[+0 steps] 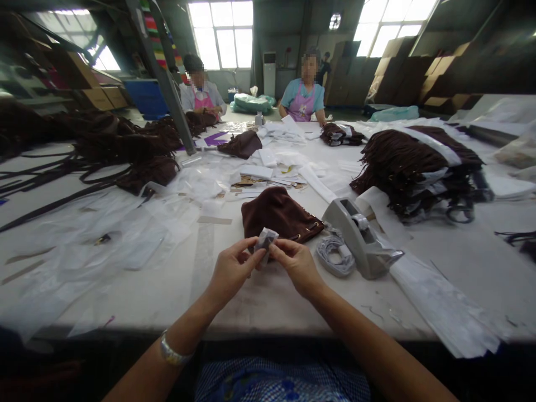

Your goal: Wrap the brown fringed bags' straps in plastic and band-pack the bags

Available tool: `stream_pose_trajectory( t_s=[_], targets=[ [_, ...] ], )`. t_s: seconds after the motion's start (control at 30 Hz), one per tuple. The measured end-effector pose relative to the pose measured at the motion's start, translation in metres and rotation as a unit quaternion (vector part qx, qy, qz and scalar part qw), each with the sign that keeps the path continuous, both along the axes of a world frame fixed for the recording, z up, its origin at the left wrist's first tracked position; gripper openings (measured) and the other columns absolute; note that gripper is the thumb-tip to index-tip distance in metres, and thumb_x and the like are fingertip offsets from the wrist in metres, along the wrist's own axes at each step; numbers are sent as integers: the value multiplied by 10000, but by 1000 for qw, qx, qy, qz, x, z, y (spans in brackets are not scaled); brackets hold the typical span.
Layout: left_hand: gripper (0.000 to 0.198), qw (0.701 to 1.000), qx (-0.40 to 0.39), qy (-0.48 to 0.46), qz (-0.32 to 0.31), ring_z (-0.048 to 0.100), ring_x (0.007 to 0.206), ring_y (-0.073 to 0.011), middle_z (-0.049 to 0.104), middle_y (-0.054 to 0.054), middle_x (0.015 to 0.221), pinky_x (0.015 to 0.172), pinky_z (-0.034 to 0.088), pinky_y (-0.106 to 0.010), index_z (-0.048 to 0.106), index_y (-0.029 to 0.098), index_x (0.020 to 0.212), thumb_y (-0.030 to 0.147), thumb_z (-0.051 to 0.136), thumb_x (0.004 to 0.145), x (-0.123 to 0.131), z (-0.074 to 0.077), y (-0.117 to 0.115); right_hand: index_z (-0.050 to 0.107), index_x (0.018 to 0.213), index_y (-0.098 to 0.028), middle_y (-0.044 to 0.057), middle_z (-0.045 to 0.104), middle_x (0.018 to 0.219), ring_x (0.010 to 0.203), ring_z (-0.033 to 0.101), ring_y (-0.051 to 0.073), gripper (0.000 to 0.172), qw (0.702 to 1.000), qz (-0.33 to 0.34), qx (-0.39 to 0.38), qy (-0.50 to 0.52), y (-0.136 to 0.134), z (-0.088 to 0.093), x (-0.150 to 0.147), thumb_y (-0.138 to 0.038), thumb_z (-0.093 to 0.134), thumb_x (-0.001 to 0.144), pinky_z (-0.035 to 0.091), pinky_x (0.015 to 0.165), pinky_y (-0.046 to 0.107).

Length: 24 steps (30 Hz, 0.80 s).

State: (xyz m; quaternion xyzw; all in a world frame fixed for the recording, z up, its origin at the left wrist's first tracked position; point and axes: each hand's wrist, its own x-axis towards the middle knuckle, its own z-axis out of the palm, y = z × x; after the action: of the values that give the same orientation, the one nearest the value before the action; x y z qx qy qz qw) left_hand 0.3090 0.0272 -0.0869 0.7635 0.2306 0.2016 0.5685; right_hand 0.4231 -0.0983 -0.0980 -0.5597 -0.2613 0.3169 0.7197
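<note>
Between my fingertips is a small clear plastic packet with something greyish inside that I cannot make out. My left hand pinches its left side, and my right hand pinches its right side. Right behind the packet lies a dark brown soft bag with gold eyelets along its right edge, partly hidden by my hands. A grey tape dispenser stands to the right of my right hand. Beside it sits a coiled grey cord or strap.
Stacked brown fringed bundles with white wrapping stand at right. White paper strips overhang the front edge. Loose clear plastic bags spread at left, near brown bags with long straps. A metal post rises from the table; two people sit across.
</note>
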Motion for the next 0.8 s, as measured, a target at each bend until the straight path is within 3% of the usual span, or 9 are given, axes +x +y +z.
stream_pose_trajectory(
  t_s=[0.13,0.3,0.37,0.47,0.57,0.67,0.73,0.8],
  targets=[
    [442,997,-69,-26,10,672,621,-164,737,-37,718,609,542,-241,710,161,1155,418,731,796,-1,0,-3,763,933,-165,51,745,882,797,656,176,321,999,-3,-2,35,7,1,-4,-438,764,765,506,795,309],
    [505,985,-162,-51,21,705,790,-218,751,-85,918,564,540,-254,667,149,1231,426,713,812,-7,-2,-4,757,956,-161,52,737,887,765,628,150,332,999,4,-23,27,19,3,-10,-427,779,759,485,735,269],
    [531,982,-181,-51,25,702,831,-230,747,-85,896,561,527,-248,648,143,1263,422,711,816,-11,-3,-1,755,955,-162,52,736,889,760,625,148,341,999,3,-29,31,25,2,-14,-431,787,749,484,728,265],
    [481,986,-155,-46,40,663,712,-178,720,-48,769,513,453,-213,678,148,1225,417,703,826,-17,-5,8,754,962,-160,45,728,851,744,625,149,351,999,9,-34,25,35,1,-19,-450,766,765,491,719,271],
    [368,990,-120,-56,55,599,665,-130,697,-19,761,582,447,-209,723,171,1144,386,687,846,-25,-8,19,757,970,-158,43,724,831,733,635,153,347,994,78,-68,-47,43,7,-10,-458,733,797,501,706,273],
    [314,985,-142,-72,68,578,703,-131,690,-12,810,689,469,-228,733,183,1112,350,684,850,-35,-13,28,758,939,-153,34,712,727,623,631,145,344,960,192,-135,-153,60,27,16,-473,682,837,499,604,258],
    [290,981,-160,-71,85,560,692,-136,666,-5,758,685,462,-232,744,185,1077,347,693,841,-42,-18,29,754,890,-152,19,684,631,531,594,124,335,939,158,-157,-261,82,41,34,-446,592,906,465,531,235],
    [271,980,-170,-63,87,557,695,-144,659,-6,743,682,461,-238,756,192,1048,352,698,837,-49,-23,28,748,894,-161,18,708,685,587,624,121,257,896,106,-158,-401,115,49,45,-332,560,938,480,592,230]
  ],
)
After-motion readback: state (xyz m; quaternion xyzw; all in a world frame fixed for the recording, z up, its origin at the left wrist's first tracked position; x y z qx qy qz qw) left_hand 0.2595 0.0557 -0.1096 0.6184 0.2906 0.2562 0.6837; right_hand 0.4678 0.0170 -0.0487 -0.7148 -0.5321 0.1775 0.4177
